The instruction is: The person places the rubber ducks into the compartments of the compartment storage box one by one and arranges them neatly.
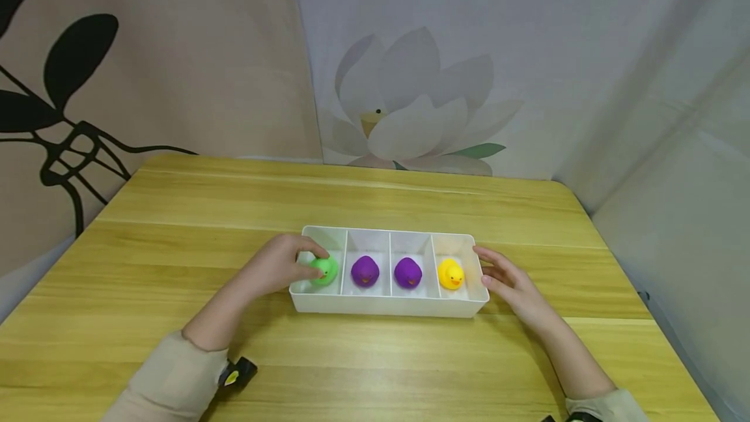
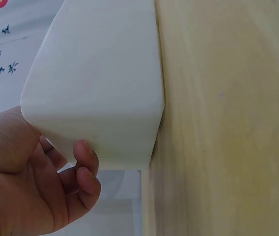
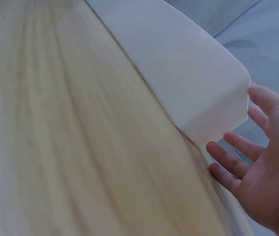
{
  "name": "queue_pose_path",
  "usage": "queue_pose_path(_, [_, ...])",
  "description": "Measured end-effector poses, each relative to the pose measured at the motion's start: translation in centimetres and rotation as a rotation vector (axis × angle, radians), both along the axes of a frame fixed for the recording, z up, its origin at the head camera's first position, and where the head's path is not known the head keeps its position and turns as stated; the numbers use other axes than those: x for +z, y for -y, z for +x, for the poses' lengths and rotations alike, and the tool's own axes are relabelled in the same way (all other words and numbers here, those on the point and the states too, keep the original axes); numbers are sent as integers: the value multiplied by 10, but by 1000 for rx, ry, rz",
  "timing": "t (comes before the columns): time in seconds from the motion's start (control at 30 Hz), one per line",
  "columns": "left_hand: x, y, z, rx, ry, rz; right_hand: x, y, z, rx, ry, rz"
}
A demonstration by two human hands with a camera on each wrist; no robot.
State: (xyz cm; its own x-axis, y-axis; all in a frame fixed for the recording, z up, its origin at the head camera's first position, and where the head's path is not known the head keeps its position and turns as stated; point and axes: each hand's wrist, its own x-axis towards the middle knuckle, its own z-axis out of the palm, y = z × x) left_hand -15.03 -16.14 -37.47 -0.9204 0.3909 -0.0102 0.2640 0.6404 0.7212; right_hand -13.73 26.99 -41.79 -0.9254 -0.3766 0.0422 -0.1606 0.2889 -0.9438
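A white four-part box (image 1: 387,305) stands on the table with one rubber duck in each compartment. The green rubber duck (image 1: 328,270) is in the leftmost part, pinched between thumb and forefinger of my left hand (image 1: 291,262). In the left wrist view, that hand's (image 2: 46,177) other fingers curl outside the box end. Two purple ducks (image 1: 365,271) occupy the middle compartments, and a yellow duck (image 1: 450,274) sits in the rightmost one. My right hand (image 1: 512,282) is at the box's right end, thumb and forefinger at its rim, other fingers loosely extended in the right wrist view.
The wooden table (image 1: 375,363) extends around the box on all sides. Behind it hangs a pale curtain (image 1: 422,103) with a printed lotus flower. A dark wrist device (image 1: 237,375) is on the left sleeve.
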Motion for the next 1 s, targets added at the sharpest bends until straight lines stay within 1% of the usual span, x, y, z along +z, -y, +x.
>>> queue_pose_path(0.13, [2, -1, 0, 9, 3, -29, 0, 0, 0, 2, -1, 0])
queue_pose_path(0.43, [0, -1, 0, 2, -18, -41, -1, 1, -1, 1, -4, 4])
queue_pose_path(0.67, [1, 0, 1, 1, -12, -23, -2, 1, -1, 1, -8, 5])
queue_pose_path(0.8, [1, 1, 3, 7, -8, -10, -1, 2, 0, 2, 2, -3])
queue_pose_path(0.87, [2, 2, 5, 9, -19, -10, 0, 2, 1, -3, 11, -2])
queue_pose_path(1.0, [5, 8, 8, 10, -65, 0, 4, 1, 3, -9, 22, 1])
